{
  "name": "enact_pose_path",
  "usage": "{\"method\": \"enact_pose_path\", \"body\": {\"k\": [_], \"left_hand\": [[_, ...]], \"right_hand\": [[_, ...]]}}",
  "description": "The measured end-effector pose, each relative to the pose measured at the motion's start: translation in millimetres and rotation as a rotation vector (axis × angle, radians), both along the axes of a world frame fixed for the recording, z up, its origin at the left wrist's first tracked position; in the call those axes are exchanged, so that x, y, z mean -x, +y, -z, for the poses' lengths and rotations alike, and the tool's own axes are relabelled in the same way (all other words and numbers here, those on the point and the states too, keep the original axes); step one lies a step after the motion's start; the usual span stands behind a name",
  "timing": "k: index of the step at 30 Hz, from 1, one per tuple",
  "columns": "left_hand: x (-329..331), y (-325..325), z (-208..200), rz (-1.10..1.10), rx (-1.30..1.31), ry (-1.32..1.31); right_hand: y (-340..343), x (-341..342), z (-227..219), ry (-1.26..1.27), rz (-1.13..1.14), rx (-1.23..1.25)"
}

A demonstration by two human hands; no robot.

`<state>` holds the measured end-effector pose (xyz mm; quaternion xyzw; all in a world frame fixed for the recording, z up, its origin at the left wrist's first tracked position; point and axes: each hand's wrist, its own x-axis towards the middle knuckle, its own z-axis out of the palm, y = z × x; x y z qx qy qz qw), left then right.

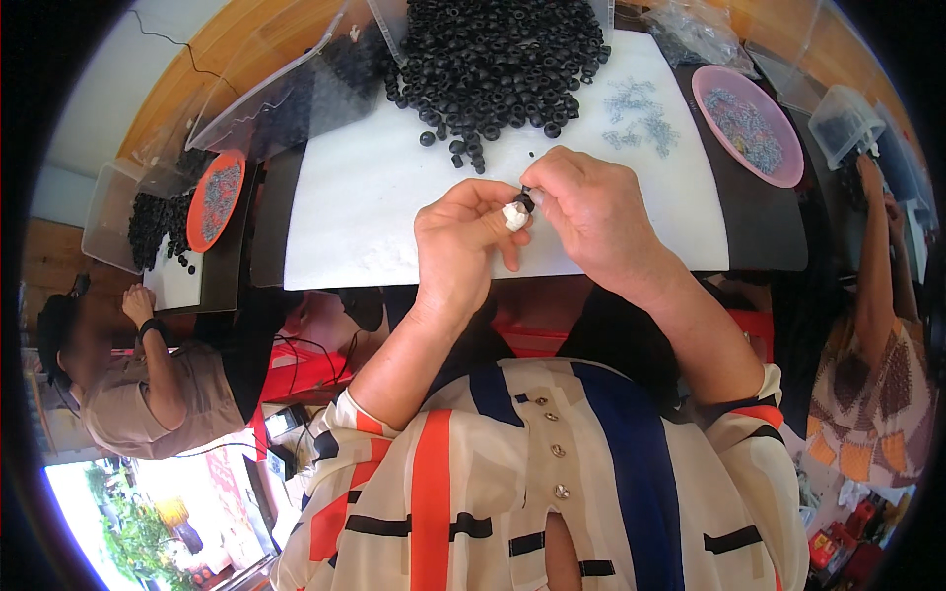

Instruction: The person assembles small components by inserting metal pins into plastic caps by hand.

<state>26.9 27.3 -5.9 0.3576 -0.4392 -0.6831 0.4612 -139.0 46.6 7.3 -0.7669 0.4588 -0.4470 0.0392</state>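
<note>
My left hand [455, 234] grips a small black round part [525, 201] between thumb and fingers, above the front of a white work sheet [370, 202]. White wrapping [514, 216] covers the tip of its thumb. My right hand [601, 212] meets it from the right, its thumb and forefinger pinched together at the top of the same part. Whether a second small piece sits between those fingertips is hidden. Beyond both hands spreads a heap of black round hollow parts [493, 69]. Small silvery pieces [641, 116] lie scattered to its right.
A pink bowl [788, 167] of silvery pieces stands on the right, an orange bowl [200, 231] on the left. Clear plastic bins [286, 108] edge the dark table [769, 231]. One person [148, 394] works at the left, another [872, 384] at the right.
</note>
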Motion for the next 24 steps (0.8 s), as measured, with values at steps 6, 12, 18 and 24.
{"method": "enact_pose_path", "body": {"k": [6,12,18,24], "left_hand": [[0.1,1.0,0.7,-0.006,-0.005,-0.001],[2.6,2.0,-0.8,-0.031,-0.017,-0.038],[-0.2,4.6,2.2,-0.029,-0.007,-0.018],[-0.3,4.1,1.5,-0.039,-0.011,0.018]], "right_hand": [[2.2,-0.8,-0.7,0.060,0.027,-0.012],[-2.3,-0.3,14.0,-0.157,-0.017,-0.170],[3.8,-7.2,9.2,0.250,0.044,0.252],[3.4,-6.0,13.1,0.056,-0.023,0.133]]}}
